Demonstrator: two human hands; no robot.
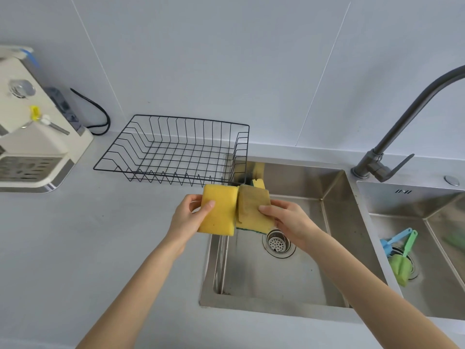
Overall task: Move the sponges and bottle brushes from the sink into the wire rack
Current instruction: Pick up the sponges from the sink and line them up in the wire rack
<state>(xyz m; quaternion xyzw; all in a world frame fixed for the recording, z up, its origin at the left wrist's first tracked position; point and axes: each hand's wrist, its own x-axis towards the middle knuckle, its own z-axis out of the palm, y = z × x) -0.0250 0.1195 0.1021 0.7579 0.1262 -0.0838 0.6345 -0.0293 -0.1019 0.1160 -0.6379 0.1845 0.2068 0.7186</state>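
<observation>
My left hand grips a clean yellow sponge above the left rim of the sink. Touching it on the right, my right hand holds a stained brownish sponge with a yellow and green layer under it. A corner of another yellow-green sponge peeks out behind. The black wire rack stands empty on the counter beyond the hands. In the right basin lie a green bottle brush and a blue bottle brush, side by side over the drain.
A dark grey faucet rises at the back right between the basins. A cream countertop appliance with a black cable stands at the far left. The round drain strainer sits in the left basin below my right hand.
</observation>
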